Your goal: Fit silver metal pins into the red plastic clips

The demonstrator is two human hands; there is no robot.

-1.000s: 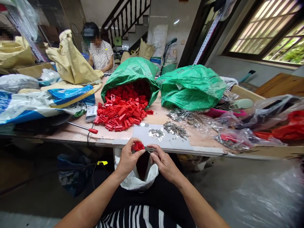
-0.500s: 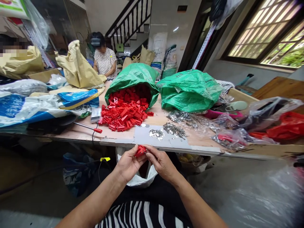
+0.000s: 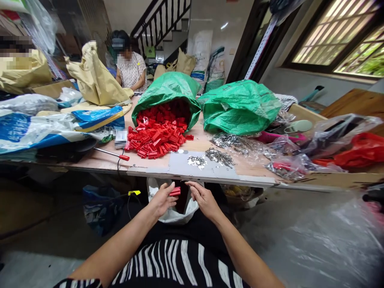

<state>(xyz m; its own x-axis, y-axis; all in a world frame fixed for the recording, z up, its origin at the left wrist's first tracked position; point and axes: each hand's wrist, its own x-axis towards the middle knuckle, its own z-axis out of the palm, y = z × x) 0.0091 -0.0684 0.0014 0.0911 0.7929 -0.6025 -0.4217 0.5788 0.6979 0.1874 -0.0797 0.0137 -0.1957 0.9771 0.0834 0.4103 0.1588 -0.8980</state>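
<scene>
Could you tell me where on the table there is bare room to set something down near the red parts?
Bare wood shows between the red-handled screwdriver and the grey sheet, and the sheet's near edge is clear. It is crowded behind: the pile of red parts spills from the green bag, and metal bits cover the right.

There is one camera, and it sits on the person's head. It looks forward and down. The person's own arms and striped shirt (image 3: 177,260) fill the bottom, very close. The left hand (image 3: 162,199) and right hand (image 3: 203,198) sit near the middle, just under the edge of the counter (image 3: 150,166). The counter stretches across the middle, a bit farther off. Far back at the top are the stairs (image 3: 162,18) and another person (image 3: 130,68) sitting at the far end. A window (image 3: 339,36) is up on the right.
</scene>
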